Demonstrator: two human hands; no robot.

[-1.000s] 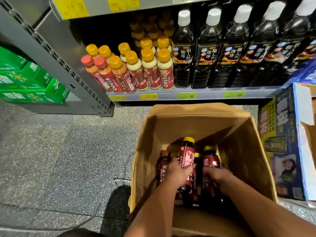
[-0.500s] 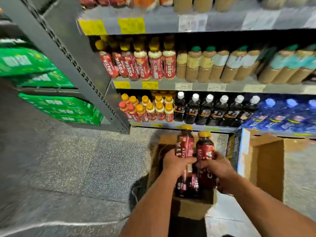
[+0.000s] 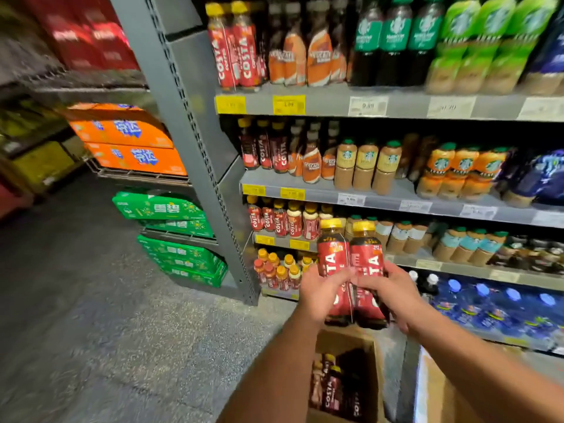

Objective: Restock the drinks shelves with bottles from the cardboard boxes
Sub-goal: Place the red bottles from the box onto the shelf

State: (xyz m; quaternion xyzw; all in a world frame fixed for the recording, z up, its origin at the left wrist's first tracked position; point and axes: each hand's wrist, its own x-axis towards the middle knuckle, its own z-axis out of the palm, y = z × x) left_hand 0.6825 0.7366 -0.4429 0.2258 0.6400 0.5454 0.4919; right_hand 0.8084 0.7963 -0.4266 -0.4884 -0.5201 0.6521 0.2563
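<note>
Holding two red-labelled coffee bottles upright and side by side, the person has both hands raised in front of the shelving, above the open cardboard box (image 3: 370, 355) on the floor. Left hand (image 3: 323, 293) is wrapped around the lower body of the left bottle (image 3: 334, 257), fingers closed on it; right hand (image 3: 390, 288) is closed in the same way on the right bottle (image 3: 366, 261). More bottles appear to hang below the top pair, so each hand may carry more than one, but blur prevents confirmation. Both yellow caps point up and the labels face the camera, a hold that would let the bottles go onto a shelf standing and label-forward without turning. Matching bottles stand at the left end of several shelves; the nearest matching row (image 3: 280, 221) sits just behind and left of the held pair, and is judged the likely destination. Several bottles (image 3: 332, 389) remain in the box, so restocking is judged unfinished. A second box (image 3: 433, 389) stands at the right.
</note>
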